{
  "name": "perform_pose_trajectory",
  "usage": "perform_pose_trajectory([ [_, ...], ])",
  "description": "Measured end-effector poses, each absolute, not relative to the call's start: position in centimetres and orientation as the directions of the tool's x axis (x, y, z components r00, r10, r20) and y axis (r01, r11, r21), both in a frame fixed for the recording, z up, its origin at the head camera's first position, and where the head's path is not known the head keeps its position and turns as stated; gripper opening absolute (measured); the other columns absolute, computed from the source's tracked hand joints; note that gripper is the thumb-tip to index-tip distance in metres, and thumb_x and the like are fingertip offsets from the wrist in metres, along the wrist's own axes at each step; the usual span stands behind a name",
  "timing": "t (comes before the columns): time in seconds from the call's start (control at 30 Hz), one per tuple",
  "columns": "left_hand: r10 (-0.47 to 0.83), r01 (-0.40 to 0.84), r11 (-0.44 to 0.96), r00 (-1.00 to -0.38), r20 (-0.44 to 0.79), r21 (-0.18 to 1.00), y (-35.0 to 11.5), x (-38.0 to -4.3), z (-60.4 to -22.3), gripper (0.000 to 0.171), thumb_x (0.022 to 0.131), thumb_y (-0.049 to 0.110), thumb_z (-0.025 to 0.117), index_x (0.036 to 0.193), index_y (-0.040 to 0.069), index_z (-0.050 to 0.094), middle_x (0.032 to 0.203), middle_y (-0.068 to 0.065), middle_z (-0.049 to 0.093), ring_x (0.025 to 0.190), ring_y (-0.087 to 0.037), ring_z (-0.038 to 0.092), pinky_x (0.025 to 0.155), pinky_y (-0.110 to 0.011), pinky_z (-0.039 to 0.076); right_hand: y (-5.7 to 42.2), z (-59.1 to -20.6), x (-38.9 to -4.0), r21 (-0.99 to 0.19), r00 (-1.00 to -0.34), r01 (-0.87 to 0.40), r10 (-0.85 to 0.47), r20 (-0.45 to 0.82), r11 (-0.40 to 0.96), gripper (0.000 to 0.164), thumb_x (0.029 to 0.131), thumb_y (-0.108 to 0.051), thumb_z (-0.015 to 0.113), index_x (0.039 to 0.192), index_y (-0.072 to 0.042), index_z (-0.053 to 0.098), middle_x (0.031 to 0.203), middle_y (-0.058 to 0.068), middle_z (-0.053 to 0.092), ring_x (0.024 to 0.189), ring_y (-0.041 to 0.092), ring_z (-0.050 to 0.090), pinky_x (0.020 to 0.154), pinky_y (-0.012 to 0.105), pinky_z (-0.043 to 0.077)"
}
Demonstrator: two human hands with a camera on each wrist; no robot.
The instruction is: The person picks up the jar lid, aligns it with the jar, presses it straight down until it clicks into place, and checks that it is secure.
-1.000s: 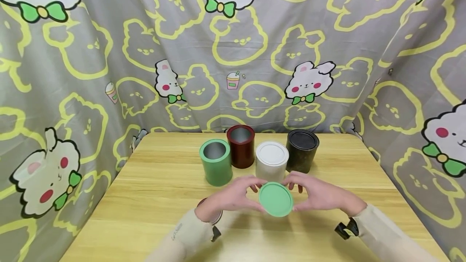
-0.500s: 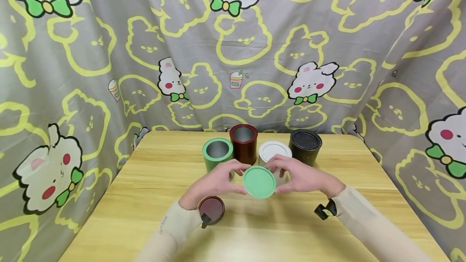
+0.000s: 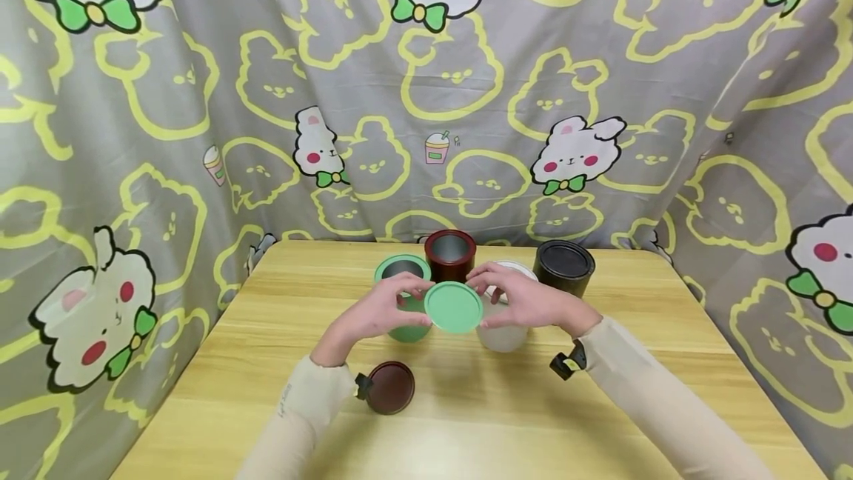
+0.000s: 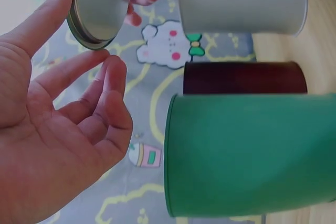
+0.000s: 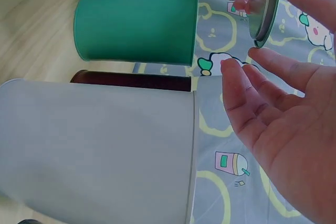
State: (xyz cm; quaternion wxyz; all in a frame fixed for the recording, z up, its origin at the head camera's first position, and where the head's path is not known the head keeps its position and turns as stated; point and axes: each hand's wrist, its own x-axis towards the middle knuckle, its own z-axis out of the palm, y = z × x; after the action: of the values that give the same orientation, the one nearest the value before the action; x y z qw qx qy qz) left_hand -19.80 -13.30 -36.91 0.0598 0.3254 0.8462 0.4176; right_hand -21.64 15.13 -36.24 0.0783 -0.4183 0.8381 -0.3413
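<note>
A round green lid [image 3: 454, 307] is held up by its rim between my two hands, above the table. My left hand [image 3: 393, 307] pinches its left edge with thumb and forefinger; my right hand [image 3: 523, 298] pinches the right edge. In the left wrist view the metallic underside of the lid [image 4: 101, 6] shows. Behind my left hand stands a green can [image 3: 403, 267], its top uncovered. A white can [image 3: 503, 335] with its lid on stands behind my right hand, partly covered by it.
A dark red can [image 3: 451, 254] without a lid stands at the back, and a lidded black can [image 3: 564, 267] to its right. The dark red lid [image 3: 390, 388] lies on the wooden table [image 3: 533, 421] near my left wrist. A patterned curtain [image 3: 373, 58] surrounds the table.
Both hands have carried the green lid leftward and away from me, from before the white can to between the green and white cans. The dark red lid has come fully into view.
</note>
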Motion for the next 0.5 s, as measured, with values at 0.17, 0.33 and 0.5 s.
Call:
perform_pose_trajectory([
  [0.17, 0.626, 0.508, 0.437, -0.764, 0.154, 0.743, -14.1, -20.5, -36.5, 0.054, 0.085, 0.022, 0.073, 0.131, 0.003, 0.055, 0.125, -0.01, 0.053, 0.106, -0.026, 0.055, 0.086, -0.038, 0.048, 14.4, -36.1, -22.5, -0.669, -0.649, -0.615, -0.75, 0.128, 0.418, 0.056, 0.079, -0.026, 0.078, 0.126, -0.006, 0.055, 0.129, 0.006, 0.045, 0.101, 0.023, 0.054, 0.081, 0.038, 0.05],
  [0.33, 0.621, 0.499, 0.436, -0.769, 0.151, 0.748, -14.8, -21.0, -36.5, 0.058, 0.084, 0.024, 0.074, 0.134, 0.004, 0.052, 0.124, -0.007, 0.053, 0.109, -0.025, 0.054, 0.086, -0.04, 0.047, 13.7, -36.2, -23.2, -0.676, -0.648, -0.612, -0.751, 0.129, 0.412, 0.057, 0.08, -0.025, 0.078, 0.127, -0.005, 0.053, 0.131, 0.007, 0.044, 0.101, 0.028, 0.054, 0.082, 0.039, 0.05],
  [0.5, 0.587, 0.491, 0.456, -0.793, 0.163, 0.742, -15.5, -21.4, -36.4, 0.059, 0.082, 0.024, 0.076, 0.133, 0.005, 0.053, 0.119, -0.005, 0.055, 0.107, -0.022, 0.054, 0.084, -0.039, 0.045, 12.6, -36.0, -23.8, -0.664, -0.63, -0.641, -0.757, 0.17, 0.385, 0.054, 0.08, -0.022, 0.077, 0.125, -0.003, 0.056, 0.132, 0.014, 0.044, 0.101, 0.022, 0.055, 0.082, 0.039, 0.05],
])
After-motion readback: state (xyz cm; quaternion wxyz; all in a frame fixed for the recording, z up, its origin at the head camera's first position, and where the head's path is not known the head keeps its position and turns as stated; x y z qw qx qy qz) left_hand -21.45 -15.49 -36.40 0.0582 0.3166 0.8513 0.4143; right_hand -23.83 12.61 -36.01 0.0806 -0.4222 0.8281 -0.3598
